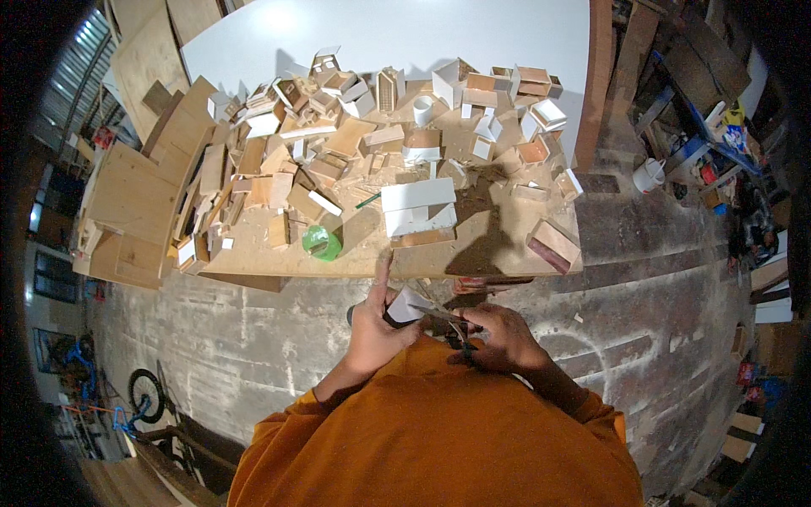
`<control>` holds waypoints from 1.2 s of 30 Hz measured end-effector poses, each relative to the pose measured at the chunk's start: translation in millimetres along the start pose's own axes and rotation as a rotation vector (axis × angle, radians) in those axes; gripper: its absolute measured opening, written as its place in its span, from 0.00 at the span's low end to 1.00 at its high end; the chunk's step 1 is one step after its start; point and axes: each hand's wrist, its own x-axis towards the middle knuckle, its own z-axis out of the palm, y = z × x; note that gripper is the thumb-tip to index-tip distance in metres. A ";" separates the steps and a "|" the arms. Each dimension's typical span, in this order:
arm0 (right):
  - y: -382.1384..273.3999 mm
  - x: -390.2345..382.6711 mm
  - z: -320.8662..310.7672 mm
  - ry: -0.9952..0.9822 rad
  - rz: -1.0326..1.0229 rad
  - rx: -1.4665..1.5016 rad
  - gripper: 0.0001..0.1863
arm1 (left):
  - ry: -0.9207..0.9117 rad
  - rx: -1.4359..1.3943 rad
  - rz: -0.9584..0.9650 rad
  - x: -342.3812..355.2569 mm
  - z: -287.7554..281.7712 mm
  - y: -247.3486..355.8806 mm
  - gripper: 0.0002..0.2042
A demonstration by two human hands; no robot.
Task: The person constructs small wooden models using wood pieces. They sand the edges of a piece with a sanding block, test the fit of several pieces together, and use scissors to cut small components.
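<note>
Close to my body, my left hand [378,329] grips a small white sheet [407,305] with a dark edge, its index finger stretched out toward the table. My right hand [505,338] is closed around a pair of scissors [441,313]. The blades point left and reach the sheet's right side; whether they are cutting into it cannot be seen. Just beyond my hands, a white-topped wooden block [418,205] lies near the table's front edge. A translucent green cup-like container [321,243] stands left of it, with a thin green pencil-like stick [368,200] between them.
The wooden table [346,269] carries many small wood pieces and white-faced box shapes, with sawdust around them. A white cup [423,111] stands among them. Larger boards [139,198] lean at the left. On the floor at right is a white bucket [649,175]; a bicycle wheel [146,395] is at lower left.
</note>
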 end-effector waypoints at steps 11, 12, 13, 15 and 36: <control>-3.0 -8.0 3.8 0.198 -0.032 -0.355 0.32 | -0.095 0.108 -0.030 2.6 0.2 11.0 0.52; -3.3 -8.6 3.8 0.192 -0.037 -0.357 0.32 | -0.093 0.107 -0.015 2.6 0.1 11.5 0.52; -3.4 -9.6 4.1 0.185 -0.041 -0.360 0.31 | -0.091 0.105 0.000 2.5 0.1 11.7 0.52; -2.0 -10.6 4.7 0.168 -0.058 -0.357 0.31 | -0.072 0.043 0.001 1.4 1.7 12.0 0.53; 20.2 -2.3 5.5 -0.258 0.055 0.624 0.24 | -0.076 0.027 0.026 -9.2 3.0 1.5 0.54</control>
